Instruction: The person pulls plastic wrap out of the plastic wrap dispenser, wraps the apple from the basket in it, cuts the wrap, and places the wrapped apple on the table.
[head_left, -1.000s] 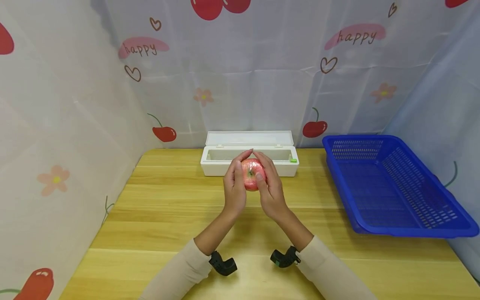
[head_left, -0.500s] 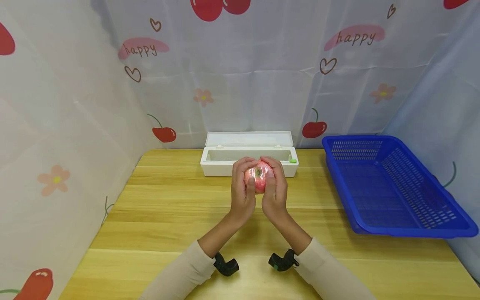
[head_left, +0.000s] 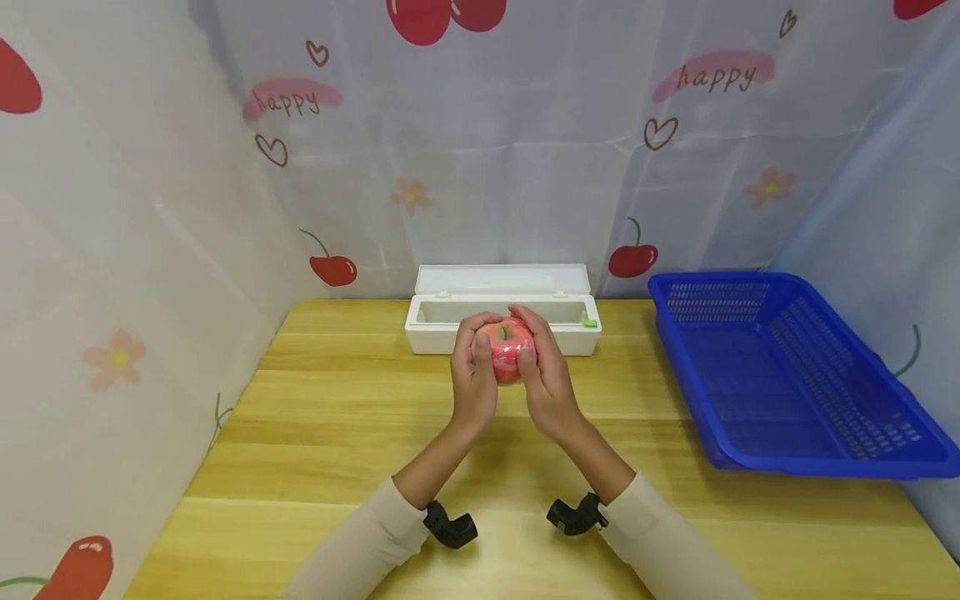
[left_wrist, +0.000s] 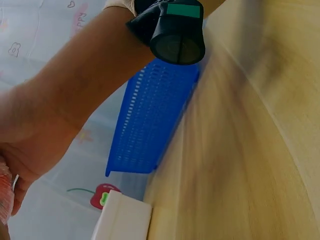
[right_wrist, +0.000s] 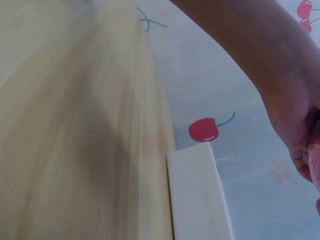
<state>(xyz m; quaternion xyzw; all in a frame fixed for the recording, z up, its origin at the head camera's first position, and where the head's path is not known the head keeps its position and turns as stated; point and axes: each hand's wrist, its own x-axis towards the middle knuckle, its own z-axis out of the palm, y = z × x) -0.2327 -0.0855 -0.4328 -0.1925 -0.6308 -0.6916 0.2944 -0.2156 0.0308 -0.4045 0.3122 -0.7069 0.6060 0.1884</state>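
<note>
Cupped between both palms is a red apple (head_left: 508, 354), its shiny surface apparently covered in clear film. The stem end faces up and away, above the table. My left hand (head_left: 472, 383) wraps its left side, and my right hand (head_left: 550, 385) wraps its right side, thumbs on the near face. In the left wrist view, the right hand (left_wrist: 35, 132) and a sliver of the apple (left_wrist: 5, 195) show at the left edge. The right wrist view has the left hand (right_wrist: 292, 112) beside the apple (right_wrist: 314, 162). The palms hide the apple's sides.
Behind the hands stands a long white box (head_left: 431, 340), lid (head_left: 502, 278) raised, with a green slider (head_left: 591, 323) at its right end. A blue perforated basket (head_left: 693, 400) sits on the right of the wooden table (head_left: 322, 450). Printed curtains (head_left: 517, 192) enclose the back and sides.
Both hands shifted slightly right and back left while turning the apple. Its stem end now tips farther away than half a second ago. The box and basket stayed put.
</note>
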